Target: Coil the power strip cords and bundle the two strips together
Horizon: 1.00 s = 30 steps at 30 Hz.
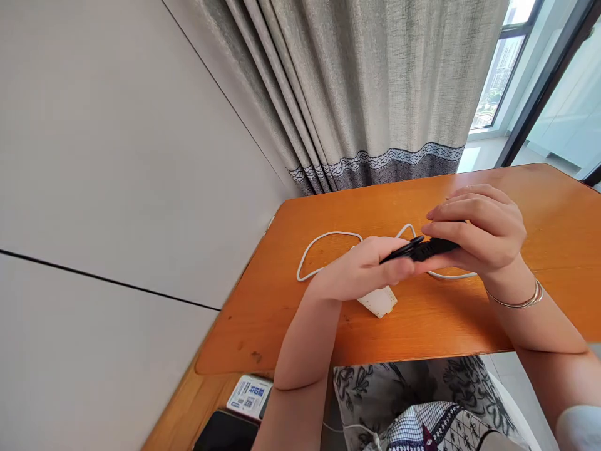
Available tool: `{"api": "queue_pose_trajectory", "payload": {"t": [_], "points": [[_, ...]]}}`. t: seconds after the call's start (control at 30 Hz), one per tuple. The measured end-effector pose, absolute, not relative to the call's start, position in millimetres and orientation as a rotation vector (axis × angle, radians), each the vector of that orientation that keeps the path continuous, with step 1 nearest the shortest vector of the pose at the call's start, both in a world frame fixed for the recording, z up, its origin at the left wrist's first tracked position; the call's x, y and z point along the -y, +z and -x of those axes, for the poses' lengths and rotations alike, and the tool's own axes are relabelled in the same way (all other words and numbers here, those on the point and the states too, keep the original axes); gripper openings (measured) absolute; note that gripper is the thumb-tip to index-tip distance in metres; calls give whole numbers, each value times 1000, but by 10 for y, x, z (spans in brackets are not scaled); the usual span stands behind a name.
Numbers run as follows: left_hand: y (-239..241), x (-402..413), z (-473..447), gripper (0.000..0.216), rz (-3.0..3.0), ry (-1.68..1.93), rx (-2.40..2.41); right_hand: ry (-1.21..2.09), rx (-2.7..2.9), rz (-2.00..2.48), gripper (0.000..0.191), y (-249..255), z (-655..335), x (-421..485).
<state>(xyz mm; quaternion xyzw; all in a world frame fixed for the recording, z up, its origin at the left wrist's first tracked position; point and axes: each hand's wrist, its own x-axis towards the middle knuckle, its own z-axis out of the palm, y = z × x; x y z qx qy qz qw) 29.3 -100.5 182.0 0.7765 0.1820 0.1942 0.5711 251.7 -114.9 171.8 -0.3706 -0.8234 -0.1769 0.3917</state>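
Note:
Above the wooden table, my two hands meet around a small black object (425,249) with a thin rounded part and a thicker, notched part. Its exact kind I cannot make out. My left hand (369,269) has its fingers and thumb closed on the thin end. From the right, my right hand (483,228) curls its fingers over the thicker end, hiding part of it. Below my left hand lies a white, worn block (379,302), partly covered by the hand. A white cable (323,237) loops across the table on both sides of my hands.
The orange-brown wooden table (263,300) stands against a pale wall panel (117,156). Grey curtains (375,81) hang behind it, with a window at right. A black phone-like slab (228,432) and a white printed card or box (248,396) lie at lower left.

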Motion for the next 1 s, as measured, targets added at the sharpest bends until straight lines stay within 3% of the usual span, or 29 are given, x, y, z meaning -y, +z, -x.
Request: {"api": "queue_pose_trajectory", "payload": {"t": [0.13, 0.23, 0.3, 0.47, 0.6, 0.73, 0.9, 1.0], "points": [[1758, 980, -343, 64, -1676, 551, -421, -348, 1888, 833, 58, 1649, -2479, 1108], [1707, 951, -402, 60, -1437, 703, -421, -165, 1677, 747, 82, 1569, -2433, 1000], [1706, 919, -415, 62, -1267, 802, -398, 96, 1636, 740, 85, 1495, -2404, 876], [1846, 873, -369, 61, -985, 1149, -471, 1009, 1966, 748, 69, 1279, -2274, 663], [1939, 845, -319, 62, -917, 1378, -540, 1557, 2361, 563, 81, 1092, -2052, 689], [1946, 730, -264, 62, -893, 1521, -545, 1527, 2360, 675, 85, 988, -1949, 721], [1878, 495, -188, 61, -852, 1656, -551, 1571, 2137, 606, 113, 1185, -2138, 802], [1817, 384, -173, 58, -832, 1672, -560, 1713, 1963, 431, 88, 1331, -2223, 863]]}}
